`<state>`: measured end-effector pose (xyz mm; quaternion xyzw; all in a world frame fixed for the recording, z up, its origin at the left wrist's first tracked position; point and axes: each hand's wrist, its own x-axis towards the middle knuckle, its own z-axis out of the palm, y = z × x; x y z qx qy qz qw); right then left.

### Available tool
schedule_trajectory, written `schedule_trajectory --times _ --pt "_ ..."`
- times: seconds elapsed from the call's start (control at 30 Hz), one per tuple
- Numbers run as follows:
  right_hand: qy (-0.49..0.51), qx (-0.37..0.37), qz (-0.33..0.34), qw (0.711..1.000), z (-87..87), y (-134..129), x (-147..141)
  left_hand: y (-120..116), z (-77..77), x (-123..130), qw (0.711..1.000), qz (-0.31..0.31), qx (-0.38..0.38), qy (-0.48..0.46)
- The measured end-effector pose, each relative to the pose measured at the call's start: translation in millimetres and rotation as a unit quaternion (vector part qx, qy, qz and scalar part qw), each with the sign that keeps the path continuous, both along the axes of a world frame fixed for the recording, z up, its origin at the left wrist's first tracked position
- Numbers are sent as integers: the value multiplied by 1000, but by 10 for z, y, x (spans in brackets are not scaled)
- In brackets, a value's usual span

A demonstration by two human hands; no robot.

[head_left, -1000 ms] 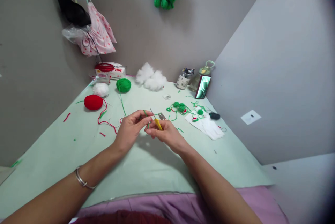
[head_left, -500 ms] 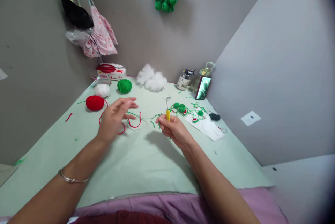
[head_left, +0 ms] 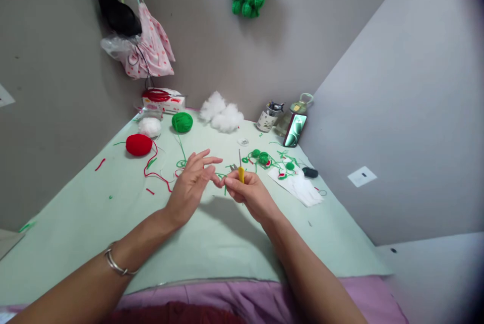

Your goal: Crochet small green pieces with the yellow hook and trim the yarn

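My right hand (head_left: 247,192) is closed around a crochet hook with a yellow handle (head_left: 241,174), its metal tip pointing up. Green yarn shows at its fingertips. My left hand (head_left: 192,182) meets those fingertips from the left, its thumb and index finger close together and the other fingers spread; anything between them is too small to make out. A green yarn ball (head_left: 182,122) and a red yarn ball (head_left: 138,145) lie beyond my left hand, with loose strands trailing toward it. Small green crocheted pieces (head_left: 263,158) lie right of the hook.
White stuffing (head_left: 223,113), a white yarn ball (head_left: 149,127) and a box (head_left: 166,102) are at the back. A pen holder (head_left: 266,118), bottle (head_left: 300,104) and leaning phone (head_left: 295,130) stand at back right. White tissue (head_left: 298,187) lies on the right.
My left hand has moved right and down to my right hand's fingertips. My right hand still holds the hook. The view has shifted slightly.
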<state>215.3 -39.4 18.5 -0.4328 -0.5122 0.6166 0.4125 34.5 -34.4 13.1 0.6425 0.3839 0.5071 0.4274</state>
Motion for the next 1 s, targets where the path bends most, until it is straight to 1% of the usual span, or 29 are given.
schedule_trajectory --times 0.03,0.07,0.13,0.2,0.27,0.37,0.47,0.6,0.77,0.83,0.9,1.0 --pt "11 5 -17 1000 -3 11 -1 -2 -16 3 1000 -7 4 24" --pt "17 13 -32 999 -9 20 -4 -5 -29 11 999 -32 -15 23" --pt "20 38 -56 998 -21 28 -12 -18 -44 32 989 -105 -100 -28" --pt "13 67 -77 995 -32 24 -26 -34 -50 54 964 -156 -188 -103" --pt "2 85 -91 992 -43 11 -43 -49 -52 70 943 -162 -242 -163" --pt "-12 89 -90 992 -70 -11 -70 -56 -60 87 925 -160 -278 -206" --pt "-11 87 -81 993 -101 -11 -80 -43 -84 93 924 -141 -288 -208" --pt "37 95 -76 992 -110 42 -14 -20 -120 66 936 -97 -277 -198" --pt "32 130 -140 981 -86 88 125 0 -143 17 951 -50 -240 -189" --pt "50 151 -141 977 -71 69 141 1 -159 18 952 -49 -236 -187" --pt "57 174 -125 975 -48 34 129 -4 -179 28 952 -57 -238 -184" --pt "19 192 -99 976 -6 -25 90 -19 -195 42 947 -71 -244 -197"
